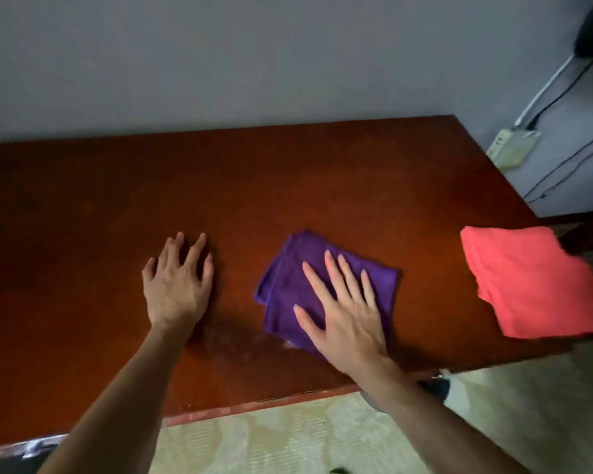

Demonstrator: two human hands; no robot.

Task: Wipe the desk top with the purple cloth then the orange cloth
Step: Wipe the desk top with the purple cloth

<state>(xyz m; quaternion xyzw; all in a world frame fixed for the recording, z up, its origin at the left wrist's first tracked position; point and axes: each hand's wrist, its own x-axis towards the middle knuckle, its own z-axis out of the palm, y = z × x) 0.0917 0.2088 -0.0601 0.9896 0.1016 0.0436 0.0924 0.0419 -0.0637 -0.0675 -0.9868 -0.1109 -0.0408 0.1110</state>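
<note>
Right hand: the right hand [344, 311] lay palm down on the purple cloth [288, 289], fingers spread wide and flat, nothing pinched between them; the forearm came in from the lower right across the near edge of the desk.
Left hand: the left hand [177, 285] rested palm down on the bare wood just left of the purple cloth, apart from it, fingers loosely splayed and holding nothing; its forearm ran in from the lower left corner.
Purple cloth: folded and a little rumpled, it sat on the desk top [220, 186] right of centre, close to the near edge, its near corner hidden under the right wrist.
Orange cloth: the orange cloth [534, 285] lay folded flat at the desk's right end, well apart from both hands, one corner reaching over the right edge.
Edges: the near edge slanted from lower left up to the right, with a worn pale strip along it; the far edge met a grey wall [254, 63].
Open room: a broad bare stretch of wood spread behind and to the left of the hands; a narrower bare gap lay between the two cloths.
Surface: a dull smeared patch showed on the wood between the two wrists.
Beyond the desk: pale floor [271, 436] lay below the near edge, and a socket box [512, 147] with cables hung on the wall past the right end.
</note>
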